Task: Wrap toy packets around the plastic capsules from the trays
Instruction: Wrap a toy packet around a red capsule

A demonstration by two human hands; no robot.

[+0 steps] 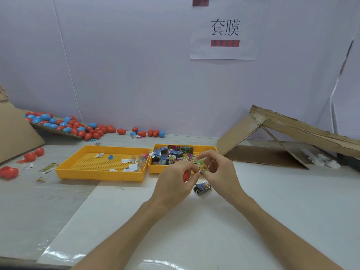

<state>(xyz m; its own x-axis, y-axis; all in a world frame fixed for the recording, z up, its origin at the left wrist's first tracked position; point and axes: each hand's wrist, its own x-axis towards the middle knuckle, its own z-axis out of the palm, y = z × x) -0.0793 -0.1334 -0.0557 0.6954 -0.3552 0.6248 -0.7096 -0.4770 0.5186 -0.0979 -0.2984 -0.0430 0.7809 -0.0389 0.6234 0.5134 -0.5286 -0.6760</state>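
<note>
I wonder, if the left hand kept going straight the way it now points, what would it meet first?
Most likely the packet pinched by the right hand, just ahead of the left hand, which grips a red capsule. Beyond lies the yellow tray of packets, though depth is hard to judge.

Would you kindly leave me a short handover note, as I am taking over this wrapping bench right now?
Left hand grips a red capsule; right hand pinches a packet against it, wrap unfinished.
More packets fill the right tray; the left tray holds scraps. Loose capsules lie at the far left.
One dark packet lies on the table below the hands; finished or not, I cannot tell.
Left: finish this wrap, then continue with the rest.
</note>
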